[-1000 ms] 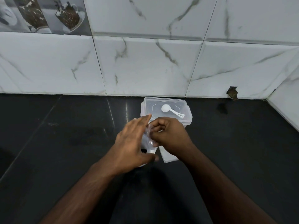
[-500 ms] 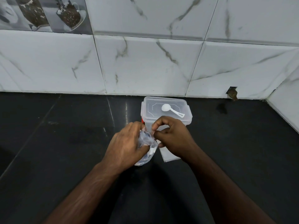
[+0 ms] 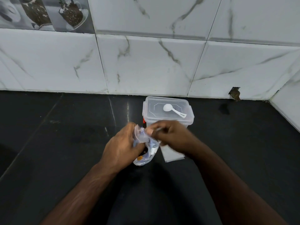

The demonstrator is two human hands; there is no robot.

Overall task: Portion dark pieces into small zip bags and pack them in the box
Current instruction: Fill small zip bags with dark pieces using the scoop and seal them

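I see the task near its start. My left hand (image 3: 121, 147) grips a crumpled clear bag (image 3: 146, 151) just above the dark counter (image 3: 56, 143), fingers curled around it. My right hand (image 3: 170, 135) pinches something thin and white at the bag's top (it is blurred; I cannot tell what). The box (image 3: 168, 111) stands behind the hands by the wall with its lid on, and a white scoop (image 3: 173, 109) lies on the lid. Flat small bags (image 3: 172, 154) lie under my right wrist. I judge that no portion is packed yet.
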